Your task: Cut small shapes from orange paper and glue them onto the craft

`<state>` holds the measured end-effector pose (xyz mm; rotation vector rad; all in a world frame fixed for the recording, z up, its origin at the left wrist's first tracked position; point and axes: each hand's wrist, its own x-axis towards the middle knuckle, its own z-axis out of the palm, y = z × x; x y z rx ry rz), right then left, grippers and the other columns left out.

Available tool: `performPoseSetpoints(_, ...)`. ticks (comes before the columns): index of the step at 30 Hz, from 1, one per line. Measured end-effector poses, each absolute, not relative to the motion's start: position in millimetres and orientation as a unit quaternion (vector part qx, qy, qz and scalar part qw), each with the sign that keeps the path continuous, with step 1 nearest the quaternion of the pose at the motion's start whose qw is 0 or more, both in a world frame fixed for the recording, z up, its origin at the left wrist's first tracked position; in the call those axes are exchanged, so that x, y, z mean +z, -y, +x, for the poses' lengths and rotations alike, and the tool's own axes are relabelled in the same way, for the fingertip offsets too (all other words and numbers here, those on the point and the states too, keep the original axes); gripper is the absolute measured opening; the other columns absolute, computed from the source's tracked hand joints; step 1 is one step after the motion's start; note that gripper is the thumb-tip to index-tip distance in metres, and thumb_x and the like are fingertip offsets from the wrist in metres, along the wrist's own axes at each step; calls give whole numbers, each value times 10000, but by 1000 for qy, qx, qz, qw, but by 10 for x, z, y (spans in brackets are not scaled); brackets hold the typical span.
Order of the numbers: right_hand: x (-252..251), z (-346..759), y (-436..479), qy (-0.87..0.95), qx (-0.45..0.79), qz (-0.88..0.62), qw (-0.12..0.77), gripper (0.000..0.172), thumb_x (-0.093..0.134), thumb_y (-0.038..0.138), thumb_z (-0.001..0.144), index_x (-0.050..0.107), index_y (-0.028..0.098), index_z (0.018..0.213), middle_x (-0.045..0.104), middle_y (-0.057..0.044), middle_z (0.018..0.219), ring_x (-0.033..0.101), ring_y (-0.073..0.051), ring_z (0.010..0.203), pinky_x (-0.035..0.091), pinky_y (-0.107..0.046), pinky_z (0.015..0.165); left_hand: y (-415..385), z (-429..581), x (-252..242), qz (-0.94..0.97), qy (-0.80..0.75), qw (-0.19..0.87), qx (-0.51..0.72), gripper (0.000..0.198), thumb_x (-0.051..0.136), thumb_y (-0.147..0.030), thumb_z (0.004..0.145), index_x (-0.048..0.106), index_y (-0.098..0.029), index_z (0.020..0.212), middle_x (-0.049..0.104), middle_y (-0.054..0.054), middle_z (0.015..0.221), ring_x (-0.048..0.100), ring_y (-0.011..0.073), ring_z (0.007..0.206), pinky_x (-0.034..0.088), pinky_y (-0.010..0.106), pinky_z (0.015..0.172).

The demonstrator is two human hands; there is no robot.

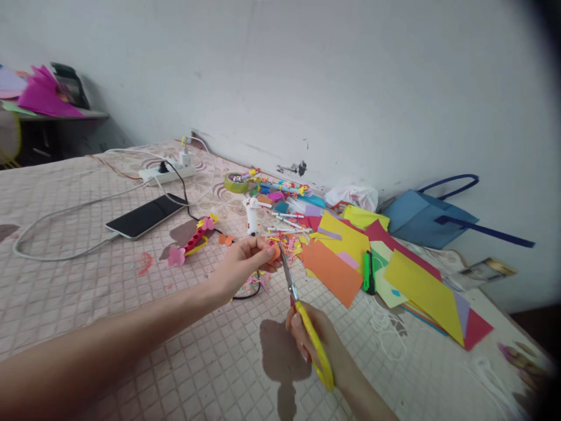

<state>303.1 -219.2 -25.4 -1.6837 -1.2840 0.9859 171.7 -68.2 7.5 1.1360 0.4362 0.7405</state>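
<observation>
My left hand pinches a small orange paper piece above the patterned bed cover. My right hand grips yellow-handled scissors, whose metal blades point up toward the orange piece and meet it at its edge. Small colourful paper scraps lie just beyond the blades. A pile of coloured paper sheets, orange, yellow, red and green, lies to the right of both hands.
A phone on a charging cable lies at the left, with a white power strip behind it. A green tape roll, glue bottle, green marker and blue bag lie near the wall. A pink-and-red paper craft rests left of my hand.
</observation>
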Motion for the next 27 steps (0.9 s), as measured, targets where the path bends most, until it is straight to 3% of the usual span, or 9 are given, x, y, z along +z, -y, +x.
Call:
performPoseSetpoints(7,-343,3098,2205,503,396,-651,408,455,378,613,855,492,177,787,338,79,496,302,-70,399,247,-204,386,691,1709,80,539,-193,757,316,238,639,-349,778,535,-139,733,671,43,762,622,115,696,493,254,695)
performPoseSetpoints(14,-408,3111,2192,484,388,-656,430,503,418,663,802,520,174,749,369,69,503,316,-64,391,253,-191,368,703,1714,83,541,-197,758,308,230,644,-340,769,536,-143,720,665,43,771,620,116,694,489,262,696)
performPoseSetpoints(22,-331,3086,2166,452,415,-648,451,527,368,681,810,488,170,773,355,78,482,309,-62,376,245,-192,369,758,1724,-8,603,-212,722,264,241,634,-375,767,564,-144,764,530,-34,585,480,63,511,363,190,503)
performPoseSetpoints(27,-344,3098,2178,477,376,-668,430,458,398,617,840,502,173,800,368,71,515,338,-70,406,265,-195,385,739,1738,-2,512,-225,787,262,261,703,-336,705,544,-139,773,575,-17,654,547,76,569,435,209,564)
